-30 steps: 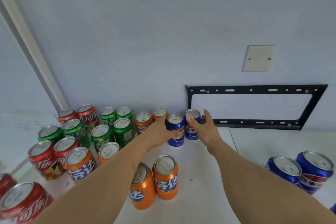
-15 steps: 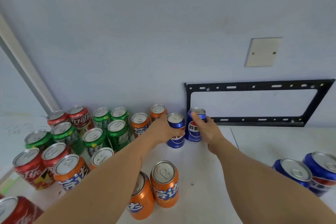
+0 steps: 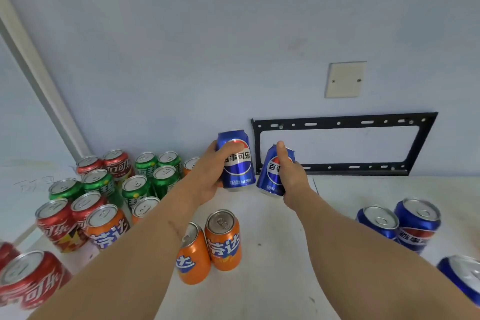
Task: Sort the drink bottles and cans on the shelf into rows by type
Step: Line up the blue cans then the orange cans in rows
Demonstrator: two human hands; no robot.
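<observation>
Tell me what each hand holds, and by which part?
Left hand: a blue can, gripped around its side. Right hand: another blue can, also around its side.

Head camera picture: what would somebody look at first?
First, the two shiny blue metal cola cans in the middle, lifted off the white shelf: the left hand grips one blue can upright, and the right hand holds the other blue can tilted. Next, the crowd of red, green and orange cans at the left, and the black metal bracket on the wall behind.

White shelf [image 3: 280, 254] w/ red [image 3: 55, 225], green [image 3: 100, 184], orange [image 3: 223, 239], blue cans [image 3: 418, 226].
</observation>
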